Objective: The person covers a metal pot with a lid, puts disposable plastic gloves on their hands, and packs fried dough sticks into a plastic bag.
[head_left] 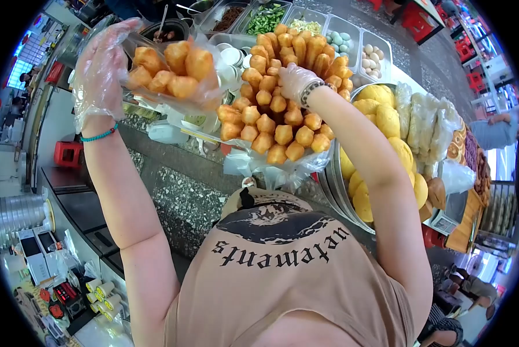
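Observation:
Inside a clear plastic glove, my left hand (102,66) grips a clear plastic bag (208,95) at the upper left. Several golden fried dough sticks (178,61) are in that bag, their ends showing. My right hand (299,82), also gloved, reaches into a large upright bunch of fried dough sticks (265,124) at the centre. Its fingers are bent down among the sticks, and their tips are hidden. Plastic sheeting (294,173) lies under the front edge of the bunch.
Behind the bunch stand trays of chopped greens (265,18), pale green eggs (337,41) and brown eggs (372,61). At the right are a round tray of yellow buns (362,202) and bagged rolls (424,118). A red stool (67,154) stands left; other people are at the far right.

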Demonstrator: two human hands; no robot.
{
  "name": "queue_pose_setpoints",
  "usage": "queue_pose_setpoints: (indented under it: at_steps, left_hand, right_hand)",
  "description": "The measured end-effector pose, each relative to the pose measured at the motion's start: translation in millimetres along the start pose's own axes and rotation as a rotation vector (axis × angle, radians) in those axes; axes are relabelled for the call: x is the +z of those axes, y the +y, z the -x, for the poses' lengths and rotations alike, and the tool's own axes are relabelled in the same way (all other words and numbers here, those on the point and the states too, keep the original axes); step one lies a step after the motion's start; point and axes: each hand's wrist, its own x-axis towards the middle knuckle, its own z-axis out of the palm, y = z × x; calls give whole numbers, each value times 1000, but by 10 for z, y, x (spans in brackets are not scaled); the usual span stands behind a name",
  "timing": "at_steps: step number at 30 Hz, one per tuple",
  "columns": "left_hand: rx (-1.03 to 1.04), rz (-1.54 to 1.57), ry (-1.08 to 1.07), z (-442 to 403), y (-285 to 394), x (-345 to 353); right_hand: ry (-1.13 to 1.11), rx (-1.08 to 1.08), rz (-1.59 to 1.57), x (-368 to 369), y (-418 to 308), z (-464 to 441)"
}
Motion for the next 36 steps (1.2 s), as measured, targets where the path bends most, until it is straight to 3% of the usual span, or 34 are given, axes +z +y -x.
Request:
queue_pose_setpoints:
  at_steps: [1,3,4,5,7,8,10,11,13,14,15,18,19,21,22,23,24,25,26,27,29,32,34,36]
  left_hand:
    - [10,0,7,-2,-4,0]
    - [474,-431,-117,-11,-20,2]
    - [364,-255,-118,-17,-23,27]
    - [164,13,-58,-4,3,54]
    - [67,-65,-27,-3,36,-19]
    - [75,-66,-24,-9,68,-42]
    - [40,-80,-45,20,91,-68]
    - [33,-74,-48,18,104,-90]
    - [141,-156,-80,-52,102,-112]
    - [344,-132,-73,-124,63,-66]
    - [333,-252,-133,-190,101,-109]
    - [545,-651,-161,-354,276,67]
    - [577,-749,-171,-306,405,261]
    - [763,-580,-393,-399,406,572]
    - [639,-693,-552,-306,628,844]
    - [505,-801,-713,-165,891,1131]
    - [665,-1002,-818,-11,1013,1334]
    - [833,-1205,-914,84,1085,1479]
    - [842,-972,-888,-26,748,1685]
    - [841,-737,-860,-161,310,1932]
    - [665,-603,-1025,-182,90,2246]
    - [451,-546,-1266,-198,-69,2535]
    - [372,-538,-1313,-140,-117,2697]
    - [130,-604,-1435,-74,-155,2823]
  right_hand:
    - [10,-4,5,-6,53,-36]
    - [-63,-78,-236,-122,100,-71]
    - [-119,-319,-16,-181,165,-124]
    - [-92,-328,-8,-84,272,-227]
    - [-218,-425,336,260,419,-445]
    - [-210,-425,340,188,364,-398]
    - [-180,-19,-12,98,240,-179]
    - [-187,-13,-11,163,273,-229]
    - [12,-209,268,351,403,-371]
    - [-102,-354,618,77,358,-193]
    - [87,42,-30,-262,286,170]
    - [328,67,-459,-897,452,968]
    - [424,45,-499,-1019,563,1221]
    - [690,-32,-517,-1186,745,1790]
    - [847,-34,-338,-1182,904,2021]
    - [911,38,-522,-1126,967,2280]
    - [960,140,-559,-1125,941,2563]
    - [1026,68,-715,-1068,989,2787]
    - [1049,195,-649,-1072,918,3019]
    - [1121,207,-752,-929,1019,3210]
    - [1183,184,-832,-714,1155,3541]
    - [1276,37,-1102,-374,1365,3850]
    - [1286,74,-1169,-122,1410,3953]
    - [1285,111,-1272,73,1362,3930]
